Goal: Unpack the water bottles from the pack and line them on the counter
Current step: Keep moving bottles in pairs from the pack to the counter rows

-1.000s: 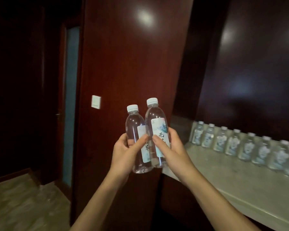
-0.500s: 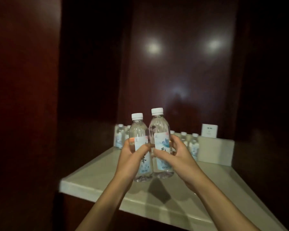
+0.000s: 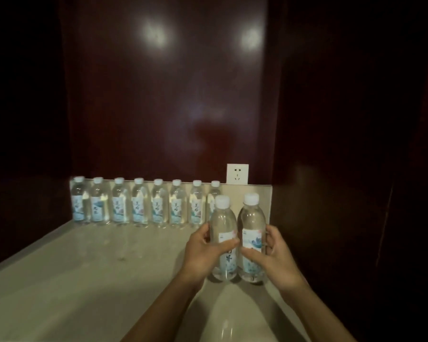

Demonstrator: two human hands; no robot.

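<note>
The pale worktop (image 3: 84, 280) lies bare across its left and front, walled by dark panels behind and right. 8 bottles (image 3: 139, 203) line the back edge. The left hand (image 3: 203, 253) and right hand (image 3: 272, 255) each have fingers clamped on 1 clear, white-capped, labelled bottle (image 3: 224, 223), the other (image 3: 252, 218) touching it, both upright near the right wall below the outlet (image 3: 237, 174).

Two upright bottles (image 3: 237, 240) in both hands (image 3: 240, 255); eight-bottle row (image 3: 143, 203) behind

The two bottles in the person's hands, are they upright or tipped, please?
Upright: the left bottle and right bottle stand cap-up, side by side, gripped by the left hand and right hand.
</note>
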